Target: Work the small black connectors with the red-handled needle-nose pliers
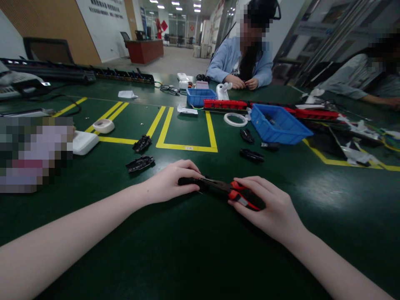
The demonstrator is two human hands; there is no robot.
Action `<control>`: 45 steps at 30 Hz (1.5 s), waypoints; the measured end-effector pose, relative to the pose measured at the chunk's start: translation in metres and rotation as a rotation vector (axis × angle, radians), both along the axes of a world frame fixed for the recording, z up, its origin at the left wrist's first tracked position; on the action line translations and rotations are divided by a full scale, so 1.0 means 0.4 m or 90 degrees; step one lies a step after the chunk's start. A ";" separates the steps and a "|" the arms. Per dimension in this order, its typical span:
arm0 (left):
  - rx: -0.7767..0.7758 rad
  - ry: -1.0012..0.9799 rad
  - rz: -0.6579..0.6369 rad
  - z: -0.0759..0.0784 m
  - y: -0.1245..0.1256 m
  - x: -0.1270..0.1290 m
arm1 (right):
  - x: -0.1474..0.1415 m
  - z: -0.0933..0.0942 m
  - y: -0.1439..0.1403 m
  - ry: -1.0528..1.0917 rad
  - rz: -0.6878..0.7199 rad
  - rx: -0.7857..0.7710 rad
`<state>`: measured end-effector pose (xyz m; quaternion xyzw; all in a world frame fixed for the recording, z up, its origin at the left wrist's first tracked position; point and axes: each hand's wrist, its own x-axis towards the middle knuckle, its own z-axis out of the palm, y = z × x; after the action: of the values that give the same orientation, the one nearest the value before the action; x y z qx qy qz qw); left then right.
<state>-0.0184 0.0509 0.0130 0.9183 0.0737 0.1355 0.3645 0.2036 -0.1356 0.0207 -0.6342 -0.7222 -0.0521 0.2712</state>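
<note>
2 hands meet at the near middle of the green bench (200, 250). The left hand (170, 183) has its grip closed over a small black part (187, 181), pinning it flat so it cannot slide. The right hand (268, 208) wraps the red-and-black handles of the pliers (231, 191), whose nose points toward 9 o'clock and reaches that part. At 1 o'clock a large blue bin (278, 125) holds a few dark pieces; a smaller blue bin (197, 96) sits at 12 o'clock, contents hidden. Loose black housings (140, 163) lie at 10 o'clock.
</note>
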 end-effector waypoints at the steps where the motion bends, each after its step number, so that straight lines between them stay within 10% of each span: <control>1: -0.002 0.000 0.000 0.000 0.000 0.000 | 0.000 0.000 0.000 0.001 0.000 0.003; 45: -0.049 -0.001 0.023 -0.001 0.002 0.001 | 0.047 -0.026 0.008 -0.035 -0.012 -0.006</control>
<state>-0.0182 0.0516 0.0128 0.9021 0.0951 0.1401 0.3970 0.2223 -0.1322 0.0103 -0.6404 -0.7236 -0.0686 0.2482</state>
